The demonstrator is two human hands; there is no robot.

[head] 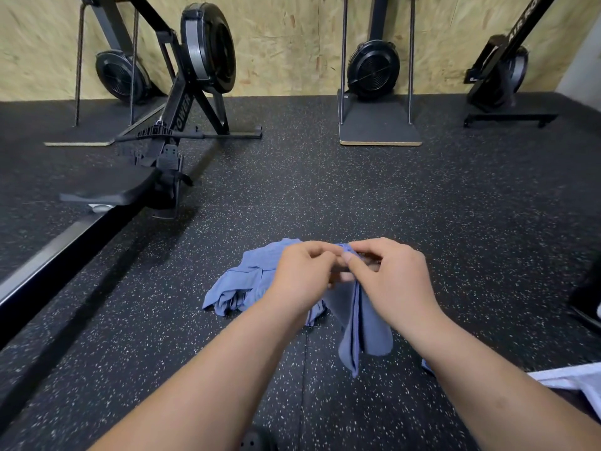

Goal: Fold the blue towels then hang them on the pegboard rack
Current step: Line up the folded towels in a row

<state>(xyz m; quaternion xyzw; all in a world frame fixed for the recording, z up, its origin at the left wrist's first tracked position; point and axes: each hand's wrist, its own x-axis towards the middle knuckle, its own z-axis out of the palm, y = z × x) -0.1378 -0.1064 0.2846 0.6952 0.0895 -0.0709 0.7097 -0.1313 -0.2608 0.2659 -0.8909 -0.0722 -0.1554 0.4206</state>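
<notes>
Your left hand (302,271) and right hand (387,275) both pinch the top edge of the soft blue cloth towel (364,323), dangling over the speckled black rubber floor (325,190). I'd slide them apart to the corners first, so it hangs flat.

Your left hand (302,271) and right hand (387,271) meet at centre, backs up, fingertips nearly touching. The left forearm (211,369) and right forearm (481,369) extend forward from the lower edge of view and converge. The fingers of each hand are curled, thumbs against them, pinching the top edge of the blue towel (364,330). Both wrists are bare.
</notes>
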